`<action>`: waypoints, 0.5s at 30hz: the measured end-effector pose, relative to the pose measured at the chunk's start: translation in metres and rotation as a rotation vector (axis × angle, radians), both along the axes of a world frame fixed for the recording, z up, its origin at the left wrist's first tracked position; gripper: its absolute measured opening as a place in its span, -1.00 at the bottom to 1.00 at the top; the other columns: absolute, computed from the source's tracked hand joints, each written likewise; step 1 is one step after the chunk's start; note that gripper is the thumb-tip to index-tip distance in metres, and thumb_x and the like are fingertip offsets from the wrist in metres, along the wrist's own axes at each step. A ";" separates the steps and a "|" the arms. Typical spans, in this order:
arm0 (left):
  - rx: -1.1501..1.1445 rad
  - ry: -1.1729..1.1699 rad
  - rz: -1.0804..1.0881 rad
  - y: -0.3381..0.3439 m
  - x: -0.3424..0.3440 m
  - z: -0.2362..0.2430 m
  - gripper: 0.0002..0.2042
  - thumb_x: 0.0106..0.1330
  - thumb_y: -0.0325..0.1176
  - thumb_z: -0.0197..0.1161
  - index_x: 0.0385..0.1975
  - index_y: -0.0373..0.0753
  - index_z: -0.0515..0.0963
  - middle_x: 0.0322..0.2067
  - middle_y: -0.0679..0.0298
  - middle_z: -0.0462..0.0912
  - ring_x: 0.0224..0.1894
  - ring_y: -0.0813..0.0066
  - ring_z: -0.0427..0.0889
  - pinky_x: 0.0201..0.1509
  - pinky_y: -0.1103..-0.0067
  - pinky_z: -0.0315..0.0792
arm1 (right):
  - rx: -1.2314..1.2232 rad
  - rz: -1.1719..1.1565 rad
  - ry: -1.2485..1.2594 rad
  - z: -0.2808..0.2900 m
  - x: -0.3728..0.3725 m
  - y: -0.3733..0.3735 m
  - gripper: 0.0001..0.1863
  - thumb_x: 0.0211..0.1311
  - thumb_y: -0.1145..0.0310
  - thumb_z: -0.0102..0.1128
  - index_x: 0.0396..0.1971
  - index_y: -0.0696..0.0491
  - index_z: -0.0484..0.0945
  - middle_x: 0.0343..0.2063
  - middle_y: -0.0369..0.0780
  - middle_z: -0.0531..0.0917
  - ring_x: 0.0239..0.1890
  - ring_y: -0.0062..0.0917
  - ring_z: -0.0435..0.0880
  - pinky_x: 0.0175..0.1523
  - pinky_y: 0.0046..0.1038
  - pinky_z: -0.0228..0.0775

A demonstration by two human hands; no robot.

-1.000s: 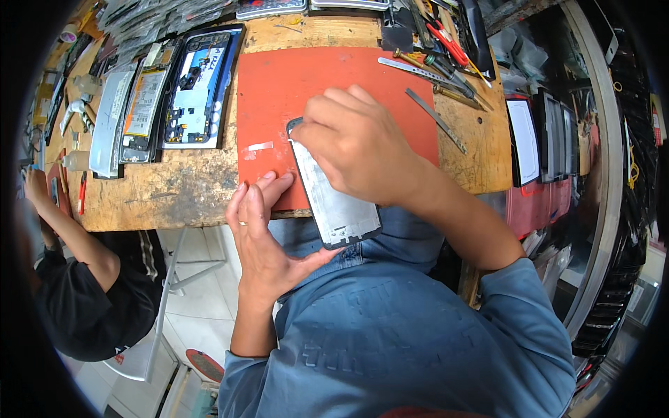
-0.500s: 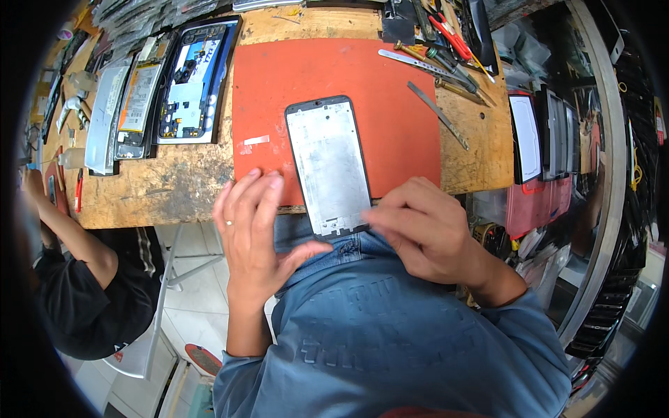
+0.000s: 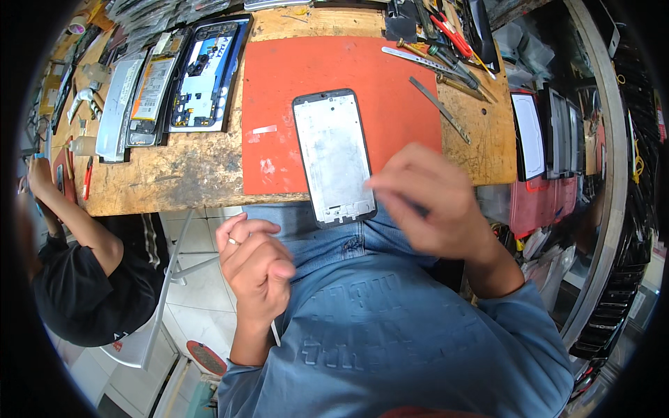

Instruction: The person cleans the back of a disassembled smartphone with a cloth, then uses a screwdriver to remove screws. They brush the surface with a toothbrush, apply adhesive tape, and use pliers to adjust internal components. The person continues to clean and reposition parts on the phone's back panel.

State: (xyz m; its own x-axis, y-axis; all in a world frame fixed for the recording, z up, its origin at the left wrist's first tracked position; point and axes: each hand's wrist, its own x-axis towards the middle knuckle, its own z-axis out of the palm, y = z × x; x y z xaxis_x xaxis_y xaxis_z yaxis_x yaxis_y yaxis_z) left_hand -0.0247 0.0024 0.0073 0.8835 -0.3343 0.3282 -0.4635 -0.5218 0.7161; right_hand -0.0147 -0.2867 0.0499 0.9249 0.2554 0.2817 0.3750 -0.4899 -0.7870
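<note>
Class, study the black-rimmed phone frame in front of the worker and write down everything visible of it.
The phone frame is a flat, round-cornered rectangle: a black rim around a smudged, silvery plate, seemingly metal, with a small dark spot towards the far end and a notched near end. It lies slightly askew on the orange-red mat, near end jutting past the bench edge. The right hand is at its right side; contact is unclear.

the phone frame is silver and black. the mat is orange-red. the shirt is blue.
</note>
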 end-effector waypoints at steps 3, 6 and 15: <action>0.118 -0.093 0.117 -0.021 -0.006 -0.003 -0.31 0.19 0.38 0.55 -0.07 -0.17 0.61 -0.11 0.17 0.66 0.08 0.04 0.62 0.42 0.06 0.26 | -0.053 -0.190 -0.035 0.000 0.005 -0.014 -0.78 0.30 0.70 0.40 -0.10 0.16 0.79 -0.28 -0.19 0.69 -0.36 -0.47 0.69 -0.31 -0.44 0.48; 0.315 -0.095 0.240 -0.075 -0.002 0.006 0.05 -0.02 0.34 0.67 0.38 -0.23 0.42 0.11 0.03 0.56 0.21 -0.07 0.50 0.44 0.03 0.24 | -0.011 -0.259 -0.071 -0.011 0.007 -0.017 -0.77 0.31 0.70 0.40 -0.09 0.16 0.80 -0.29 -0.21 0.68 -0.41 -0.54 0.65 -0.37 -0.47 0.46; 0.231 -0.090 -0.152 -0.018 0.073 0.006 0.10 0.05 -0.28 0.63 0.65 -0.33 0.18 0.48 -0.04 0.52 0.50 -0.03 0.47 0.70 0.02 0.00 | 0.008 -0.280 -0.070 -0.010 0.005 -0.012 -0.77 0.25 0.70 0.38 -0.12 0.17 0.78 -0.26 -0.20 0.65 -0.34 -0.43 0.67 -0.31 -0.40 0.49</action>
State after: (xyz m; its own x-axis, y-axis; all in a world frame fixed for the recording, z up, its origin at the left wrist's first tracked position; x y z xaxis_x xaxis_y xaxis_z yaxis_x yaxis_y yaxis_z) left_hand 0.0488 -0.0160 0.0131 0.7880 -0.5360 0.3030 -0.6055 -0.5856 0.5390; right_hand -0.0099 -0.2990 0.0402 0.9373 -0.0098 0.3484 0.2796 -0.5757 -0.7683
